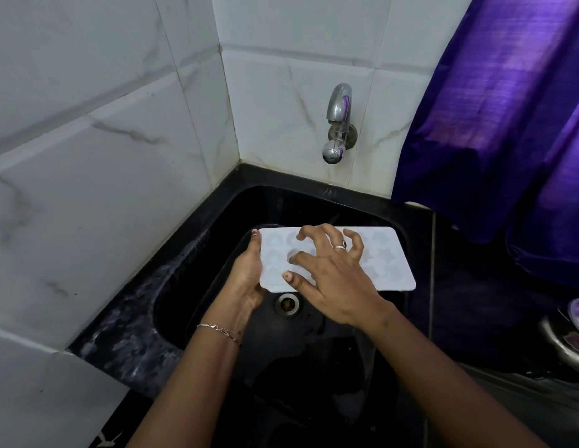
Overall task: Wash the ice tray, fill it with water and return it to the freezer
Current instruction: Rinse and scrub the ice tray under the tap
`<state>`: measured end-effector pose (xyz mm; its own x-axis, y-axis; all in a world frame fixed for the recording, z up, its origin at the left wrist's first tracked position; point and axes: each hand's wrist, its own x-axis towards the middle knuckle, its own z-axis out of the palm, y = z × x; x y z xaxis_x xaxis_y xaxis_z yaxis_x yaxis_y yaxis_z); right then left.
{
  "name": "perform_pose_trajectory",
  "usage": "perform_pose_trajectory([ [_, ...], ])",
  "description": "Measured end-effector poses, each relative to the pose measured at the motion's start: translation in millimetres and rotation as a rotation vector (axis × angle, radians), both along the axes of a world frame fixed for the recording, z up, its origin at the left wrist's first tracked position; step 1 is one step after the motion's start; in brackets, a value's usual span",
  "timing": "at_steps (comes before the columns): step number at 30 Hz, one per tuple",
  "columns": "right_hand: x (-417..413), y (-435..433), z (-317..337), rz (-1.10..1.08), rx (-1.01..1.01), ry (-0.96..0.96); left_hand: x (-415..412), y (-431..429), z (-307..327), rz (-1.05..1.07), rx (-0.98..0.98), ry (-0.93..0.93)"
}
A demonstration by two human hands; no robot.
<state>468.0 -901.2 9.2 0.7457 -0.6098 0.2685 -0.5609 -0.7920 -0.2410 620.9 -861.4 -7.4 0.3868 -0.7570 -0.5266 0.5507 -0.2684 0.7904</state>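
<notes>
A white ice tray with star-shaped and round cells is held level over the black sink. My left hand grips its left short edge, thumb on top. My right hand lies on the tray's upper face with fingers spread and curled, fingertips pressing into the cells. A chrome tap sticks out of the tiled wall above the sink; no water is seen running from it. The sink's drain shows just below the tray.
White marble-look tiles close off the left and back. A purple curtain hangs at the right over the black counter. A steel vessel with a lid sits at the right edge. Dark speckled counter rim borders the sink on the left.
</notes>
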Motion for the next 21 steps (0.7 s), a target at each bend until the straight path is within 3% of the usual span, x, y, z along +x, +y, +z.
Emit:
perform_pose_trajectory([
  [7, 1.9, 2.1, 1.4, -0.108, -0.058, -0.049, 0.4, 0.7, 0.2, -0.007, 0.008, 0.004],
  [15, -2.0, 0.0, 1.1, -0.017, 0.025, -0.029, 2.1, 2.4, 2.2, -0.052, -0.021, 0.007],
  [21, -4.4, 3.1, 3.5, -0.108, 0.07, -0.075, 1.1, -0.1, 3.3, -0.09, -0.036, -0.017],
])
